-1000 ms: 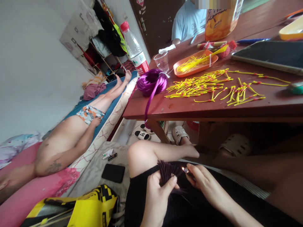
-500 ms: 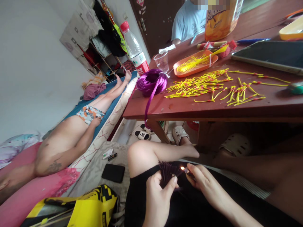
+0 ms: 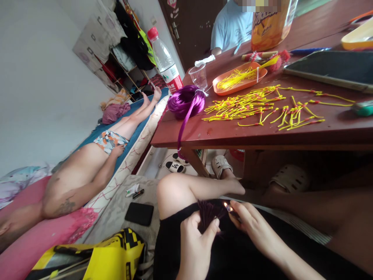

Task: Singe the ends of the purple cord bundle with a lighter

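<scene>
Over my lap, my left hand point(image 3: 196, 238) is closed around a bunch of dark purple cords point(image 3: 209, 212), pinching them so the cut ends fan upward. My right hand point(image 3: 250, 223) is closed on a lighter point(image 3: 230, 210) whose small flame point(image 3: 225, 205) burns right at the cord ends. Both hands sit low in the view, below the table edge, almost touching each other.
A brown table point(image 3: 262, 134) carries a purple cord coil point(image 3: 186, 102), scattered yellow cords point(image 3: 262, 107), an orange tray point(image 3: 239, 77), a clear cup point(image 3: 199, 76) and a bottle point(image 3: 164, 58). A person lies on the bed point(image 3: 87, 171) at left; another sits behind the table. A black phone point(image 3: 139, 213) lies beside my knee.
The lighter flame has shifted slightly along the cord ends and my left hand has turned the bunch a little. Everything else is as before.
</scene>
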Motion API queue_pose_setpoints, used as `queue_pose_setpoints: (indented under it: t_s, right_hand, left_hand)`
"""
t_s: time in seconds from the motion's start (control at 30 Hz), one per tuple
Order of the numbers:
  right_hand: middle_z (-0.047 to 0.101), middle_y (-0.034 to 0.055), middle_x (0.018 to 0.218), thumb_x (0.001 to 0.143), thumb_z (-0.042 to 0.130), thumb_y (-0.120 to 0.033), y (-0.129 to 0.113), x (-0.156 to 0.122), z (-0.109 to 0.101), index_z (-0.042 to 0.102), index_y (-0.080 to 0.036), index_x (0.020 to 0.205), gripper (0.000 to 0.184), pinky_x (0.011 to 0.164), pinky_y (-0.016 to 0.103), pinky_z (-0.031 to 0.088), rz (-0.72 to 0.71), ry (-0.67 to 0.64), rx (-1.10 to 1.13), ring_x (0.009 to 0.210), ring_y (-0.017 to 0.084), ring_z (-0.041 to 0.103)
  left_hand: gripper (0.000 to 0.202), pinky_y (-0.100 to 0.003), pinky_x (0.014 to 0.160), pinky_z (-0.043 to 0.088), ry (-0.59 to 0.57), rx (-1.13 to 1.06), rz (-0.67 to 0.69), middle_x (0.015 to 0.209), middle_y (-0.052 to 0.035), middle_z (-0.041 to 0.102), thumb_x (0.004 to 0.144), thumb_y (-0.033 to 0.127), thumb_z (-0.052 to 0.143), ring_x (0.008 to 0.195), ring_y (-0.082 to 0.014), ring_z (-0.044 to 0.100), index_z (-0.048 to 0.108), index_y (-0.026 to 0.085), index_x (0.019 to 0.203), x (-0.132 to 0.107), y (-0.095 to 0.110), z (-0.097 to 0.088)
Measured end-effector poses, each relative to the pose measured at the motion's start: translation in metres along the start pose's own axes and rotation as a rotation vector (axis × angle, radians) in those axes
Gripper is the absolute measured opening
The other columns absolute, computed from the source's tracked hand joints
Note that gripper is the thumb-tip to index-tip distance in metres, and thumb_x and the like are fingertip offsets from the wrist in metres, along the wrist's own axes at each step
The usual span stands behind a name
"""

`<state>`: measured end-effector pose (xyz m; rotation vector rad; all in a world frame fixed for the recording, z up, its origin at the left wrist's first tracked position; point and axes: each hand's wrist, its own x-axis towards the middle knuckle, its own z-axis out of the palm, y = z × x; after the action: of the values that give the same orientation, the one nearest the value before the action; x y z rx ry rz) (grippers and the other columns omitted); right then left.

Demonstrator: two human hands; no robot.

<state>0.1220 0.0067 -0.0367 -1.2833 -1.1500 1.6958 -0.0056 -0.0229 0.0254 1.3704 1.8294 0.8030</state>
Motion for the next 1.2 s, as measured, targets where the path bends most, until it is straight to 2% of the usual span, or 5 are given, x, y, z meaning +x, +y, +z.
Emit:
queue_pose_setpoints:
  t_s: [0.6, 0.87, 0.97, 1.07, 1.2]
  right_hand:
    - [0.032, -0.0052, 0.050, 0.080, 0.031, -0.046, -0.003, -0.001, 0.001, 0.032, -0.020, 0.050, 0.040, 0.049, 0.023, 0.029, -0.011, -0.018, -0.028, 0.050, 0.012, 0.032]
    - [0.034, -0.0047, 0.048, 0.079, 0.037, -0.044, -0.002, -0.001, 0.000, 0.035, -0.020, 0.048, 0.040, 0.049, 0.023, 0.031, -0.008, -0.002, 0.012, 0.048, 0.011, 0.033]
    - [0.033, -0.0050, 0.049, 0.081, 0.035, -0.048, -0.005, -0.001, -0.001, 0.036, -0.020, 0.049, 0.042, 0.048, 0.023, 0.030, 0.012, 0.017, 0.056, 0.048, 0.011, 0.032]
    - [0.030, -0.0063, 0.045, 0.082, 0.027, -0.051, -0.010, 0.001, -0.002, 0.042, -0.018, 0.052, 0.047, 0.043, 0.022, 0.025, -0.025, -0.003, 0.144, 0.043, 0.010, 0.029]
    - [0.038, -0.0058, 0.047, 0.070, 0.053, -0.048, -0.014, 0.002, -0.002, 0.058, -0.014, 0.068, 0.034, 0.046, 0.022, 0.030, -0.163, -0.089, 0.172, 0.046, 0.010, 0.036]
  left_hand:
    - [0.012, -0.026, 0.056, 0.044, 0.037, 0.153, 0.061, 0.068, -0.0078, 0.069, 0.071, 0.023, 0.057, 0.059, -0.0207, 0.061, 0.066, 0.016, 0.072, 0.001, -0.002, -0.001]
    - [0.012, -0.026, 0.064, 0.044, 0.045, 0.171, 0.114, 0.075, -0.0082, 0.068, 0.072, 0.022, 0.056, 0.069, -0.0222, 0.061, 0.066, 0.017, 0.076, 0.001, -0.003, -0.002]
    - [0.012, -0.026, 0.061, 0.044, 0.049, 0.091, 0.065, 0.069, -0.0068, 0.068, 0.072, 0.024, 0.057, 0.063, -0.0211, 0.061, 0.066, 0.017, 0.074, 0.001, -0.003, -0.003]
    - [0.015, -0.024, 0.057, 0.043, 0.029, -0.079, -0.015, 0.056, -0.0033, 0.064, 0.071, 0.025, 0.058, 0.055, -0.0176, 0.057, 0.062, 0.015, 0.061, 0.003, -0.004, -0.002]
    - [0.016, -0.022, 0.053, 0.040, 0.020, -0.394, -0.134, 0.051, -0.0003, 0.058, 0.066, 0.024, 0.063, 0.051, -0.0138, 0.052, 0.059, 0.013, 0.056, 0.004, -0.001, 0.002]
